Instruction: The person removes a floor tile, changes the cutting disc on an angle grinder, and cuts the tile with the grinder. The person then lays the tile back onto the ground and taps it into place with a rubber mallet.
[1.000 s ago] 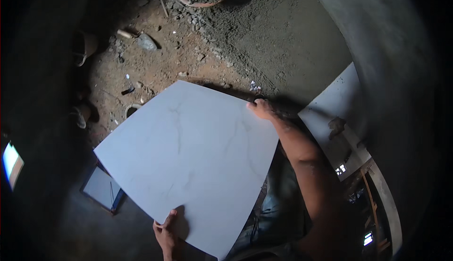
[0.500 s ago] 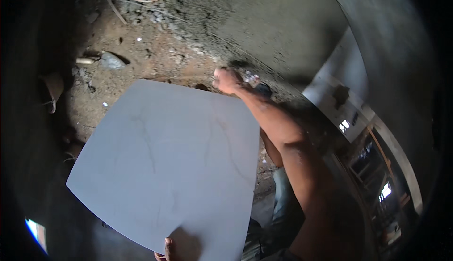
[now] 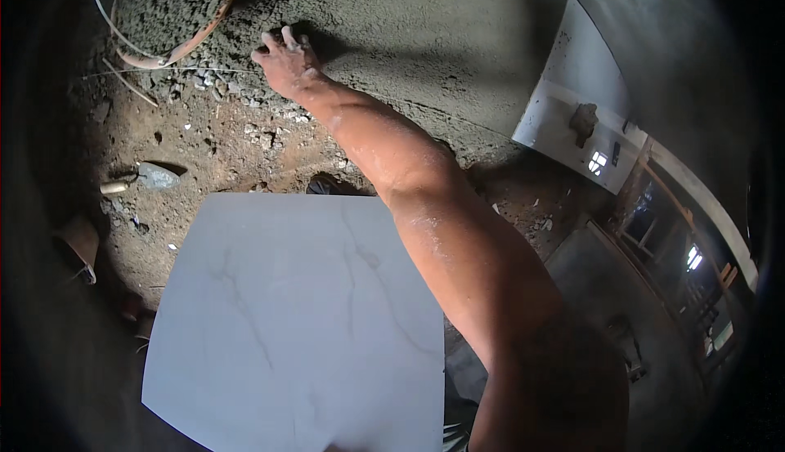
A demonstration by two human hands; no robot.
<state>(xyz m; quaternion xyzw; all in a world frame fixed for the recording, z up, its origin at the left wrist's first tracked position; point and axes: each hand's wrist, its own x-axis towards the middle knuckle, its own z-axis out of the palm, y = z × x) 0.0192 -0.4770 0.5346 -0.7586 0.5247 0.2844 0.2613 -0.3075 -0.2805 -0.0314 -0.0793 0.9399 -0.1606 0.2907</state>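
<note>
My right arm stretches over the far-right corner of a large white tile with grey veins (image 3: 294, 321). My right hand (image 3: 290, 68) is at the near edge of the grey mortar bed (image 3: 458, 43), its fingers apart and bent down toward the surface. Nothing shows in its grasp, though whether the fingertips touch the mortar is hard to tell. The tile fills the near middle of the view, its lower edge cut off. My left hand is out of view.
A round rimmed container of mortar (image 3: 219, 23) stands far left, near a thin string (image 3: 204, 69). A pointed trowel (image 3: 157, 176) lies on rubble-strewn earth. Pale glossy tiles (image 3: 564, 125) lie at the right, beside the mortar. A dark shoe (image 3: 323, 185) shows beyond the tile.
My right hand has moved from near the tile's far edge, farther out and left, to the mortar. My left hand, earlier gripping the tile's near edge, has left the view. The view has shifted.
</note>
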